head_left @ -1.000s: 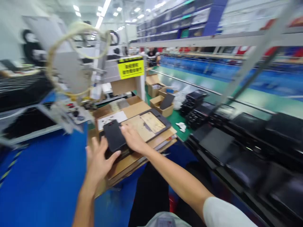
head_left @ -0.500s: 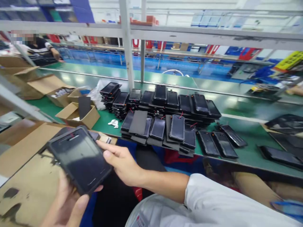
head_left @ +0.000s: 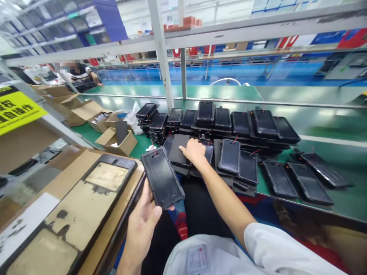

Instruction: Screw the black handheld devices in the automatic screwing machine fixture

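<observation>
Two hands work at the near edge of the green tabletop (head_left: 338, 131): our left hand (head_left: 140, 229) has its fingers curled around the lower edge of a black rugged-cased phone (head_left: 162, 177), while our right hand (head_left: 195, 151) lies open on a flat black panel (head_left: 177, 148). The phone looks stiff, its glass slippery, so its rubbery sides seem the best hold.
</observation>
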Demonstrator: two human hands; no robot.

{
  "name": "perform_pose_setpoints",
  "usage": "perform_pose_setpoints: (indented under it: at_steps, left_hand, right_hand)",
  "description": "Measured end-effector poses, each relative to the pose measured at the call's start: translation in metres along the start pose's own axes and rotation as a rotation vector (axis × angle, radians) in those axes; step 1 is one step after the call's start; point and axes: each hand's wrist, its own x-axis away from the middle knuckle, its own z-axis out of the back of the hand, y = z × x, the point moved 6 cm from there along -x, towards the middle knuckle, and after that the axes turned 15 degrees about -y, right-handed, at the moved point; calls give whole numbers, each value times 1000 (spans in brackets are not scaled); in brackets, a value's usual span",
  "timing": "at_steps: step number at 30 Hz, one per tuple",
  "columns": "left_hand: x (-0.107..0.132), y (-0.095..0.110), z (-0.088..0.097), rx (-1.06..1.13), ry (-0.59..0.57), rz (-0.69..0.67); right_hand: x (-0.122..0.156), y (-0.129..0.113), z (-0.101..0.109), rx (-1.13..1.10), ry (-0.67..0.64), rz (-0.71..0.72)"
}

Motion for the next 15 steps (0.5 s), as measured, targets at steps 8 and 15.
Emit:
perform_pose_setpoints:
  at_steps: [8,15]
  left_hand:
    - [25,4,1,-60,44,-9]
    - [30,11,-10,-14,57,27]
  right_hand:
    - [0,8,4,-108,-27,100]
    - [103,-12,3,-1045,-286,678]
